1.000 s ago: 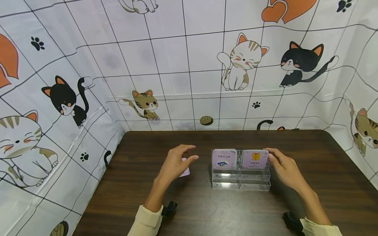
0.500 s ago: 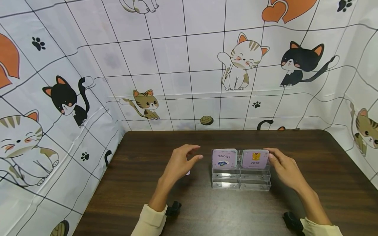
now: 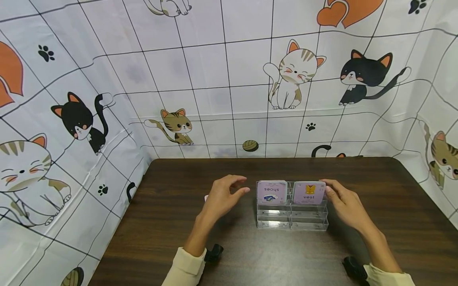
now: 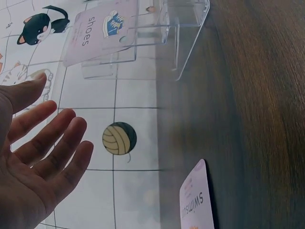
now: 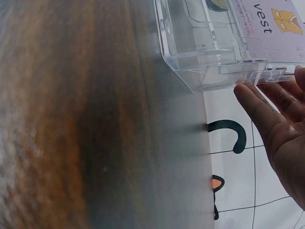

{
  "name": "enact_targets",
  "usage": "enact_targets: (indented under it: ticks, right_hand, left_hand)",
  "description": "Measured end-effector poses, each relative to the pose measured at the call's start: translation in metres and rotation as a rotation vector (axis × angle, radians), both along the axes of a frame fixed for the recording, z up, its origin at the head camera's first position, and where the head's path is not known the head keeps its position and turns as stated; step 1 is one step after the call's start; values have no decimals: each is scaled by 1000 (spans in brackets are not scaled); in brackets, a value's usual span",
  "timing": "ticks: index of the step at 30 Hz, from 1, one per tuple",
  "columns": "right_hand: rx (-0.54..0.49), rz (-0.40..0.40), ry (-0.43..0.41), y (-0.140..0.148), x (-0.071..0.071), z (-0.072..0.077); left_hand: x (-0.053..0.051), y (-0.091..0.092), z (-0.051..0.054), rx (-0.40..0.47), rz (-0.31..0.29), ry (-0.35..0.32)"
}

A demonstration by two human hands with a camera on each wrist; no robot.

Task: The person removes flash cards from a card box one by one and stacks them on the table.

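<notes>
A clear plastic card rack stands on the table. Its back row bears a "shoes" card, printed upside down, and a "vest" card. Left of the rack hovers my left hand, fingers apart and loosely bent, holding nothing. Beneath and behind it lies a pink card reading "swims…", mostly hidden in the head view. At the rack's right side, beside the vest card, my right hand holds the rack's edge, thumb in front and fingers behind; the exact contact is partly hidden.
The dark wooden table ends just behind the rack at a white cat-print backdrop. Black cameras sit on both wrists.
My left hand has shifted right toward the rack, away from the loose card, of which only a sliver now shows left of the hand. My right hand and the rack have stayed still.
</notes>
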State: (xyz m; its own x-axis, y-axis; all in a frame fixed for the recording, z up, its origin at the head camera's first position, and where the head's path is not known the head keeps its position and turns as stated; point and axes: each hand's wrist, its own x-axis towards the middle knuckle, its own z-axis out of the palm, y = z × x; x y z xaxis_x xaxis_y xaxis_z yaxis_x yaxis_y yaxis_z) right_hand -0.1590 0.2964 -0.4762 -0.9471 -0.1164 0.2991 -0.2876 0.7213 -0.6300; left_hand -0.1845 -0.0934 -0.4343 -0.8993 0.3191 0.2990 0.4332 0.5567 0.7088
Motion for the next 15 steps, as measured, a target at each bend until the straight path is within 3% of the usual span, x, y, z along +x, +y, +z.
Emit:
enact_targets:
  ticks: [15]
  right_hand:
    - [-3,-5,-6,1,0,0]
  left_hand:
    - [-2,13,-1,4,-2,29]
